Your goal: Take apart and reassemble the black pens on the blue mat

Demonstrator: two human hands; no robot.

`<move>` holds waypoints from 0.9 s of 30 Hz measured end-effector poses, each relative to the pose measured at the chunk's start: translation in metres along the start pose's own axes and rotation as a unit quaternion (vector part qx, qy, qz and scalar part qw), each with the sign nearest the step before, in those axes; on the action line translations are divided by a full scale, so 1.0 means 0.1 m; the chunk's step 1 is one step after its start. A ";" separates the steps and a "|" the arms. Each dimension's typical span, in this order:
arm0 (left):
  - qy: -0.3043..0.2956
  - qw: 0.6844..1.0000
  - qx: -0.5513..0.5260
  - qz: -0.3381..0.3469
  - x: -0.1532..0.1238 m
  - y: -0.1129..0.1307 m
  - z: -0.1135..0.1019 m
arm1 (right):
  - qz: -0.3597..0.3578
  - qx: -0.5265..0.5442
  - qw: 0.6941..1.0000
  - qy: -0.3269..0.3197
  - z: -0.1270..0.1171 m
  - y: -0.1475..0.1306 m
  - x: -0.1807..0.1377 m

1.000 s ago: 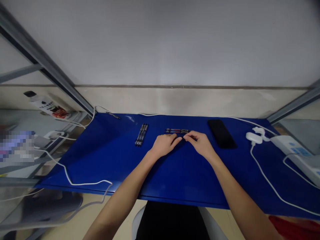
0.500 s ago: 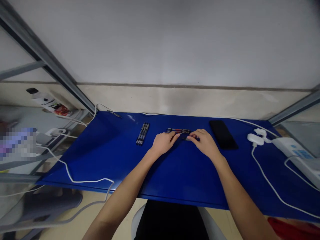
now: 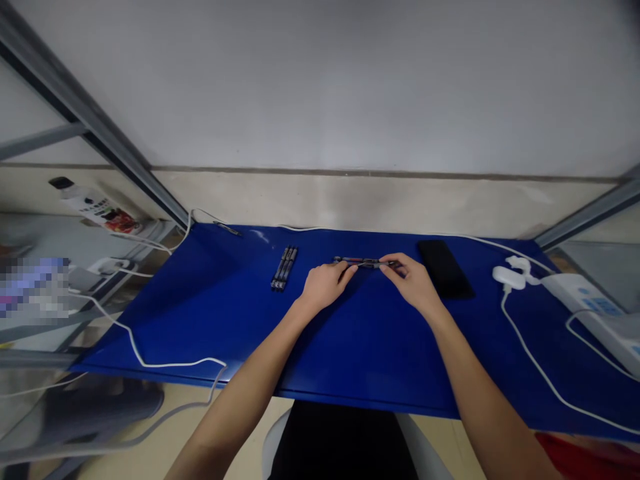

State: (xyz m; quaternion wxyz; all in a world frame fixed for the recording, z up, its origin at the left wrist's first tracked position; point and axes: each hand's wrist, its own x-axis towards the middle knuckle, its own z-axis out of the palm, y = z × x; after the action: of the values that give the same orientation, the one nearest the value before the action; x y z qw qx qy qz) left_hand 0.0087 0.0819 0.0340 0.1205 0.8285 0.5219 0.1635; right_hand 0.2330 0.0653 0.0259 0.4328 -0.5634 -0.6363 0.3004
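Side by side over the blue table (image 3: 350,347), my two hands are at a small group of dark pens (image 3: 356,259) lying crosswise, one showing a reddish stretch. My left hand (image 3: 324,287) has its fingers closed at the left part of the nearest pen, partly covering it. The right end of that pen is pinched between thumb and fingers of my right hand (image 3: 409,277). How many pens lie under the fingers is hidden. To the left, three dark pens (image 3: 284,268) lie lengthwise, close together.
Right of my right hand lies a black phone (image 3: 445,269). Beyond it are a white earbud case (image 3: 509,277), its cable, and a white power strip (image 3: 587,307). Another pen (image 3: 227,228) rests at the back left corner. A bottle (image 3: 100,208) leans on the side shelf.
My right hand has shifted slightly away from me, bringing the near pen up against the others in line. My left hand has barely moved.
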 end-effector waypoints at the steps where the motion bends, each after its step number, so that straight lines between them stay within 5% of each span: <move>1: -0.001 1.000 -0.001 0.001 0.00 0.00 0.00 | 0.014 0.025 0.999 0.013 -0.01 0.00 0.00; 8: -0.008 1.000 -0.016 0.015 -0.01 0.03 -0.01 | 0.041 0.134 0.990 0.024 -0.01 -0.02 0.01; 27: -0.009 1.000 -0.013 0.014 -0.02 0.04 -0.01 | 0.039 0.164 0.985 0.036 0.03 -0.03 0.01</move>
State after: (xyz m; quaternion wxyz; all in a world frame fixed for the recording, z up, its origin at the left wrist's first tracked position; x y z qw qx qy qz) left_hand 0.0107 0.0790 0.0356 0.1336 0.8356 0.5068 0.1648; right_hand 0.2286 0.0656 0.0277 0.5297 -0.5197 -0.5405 0.3966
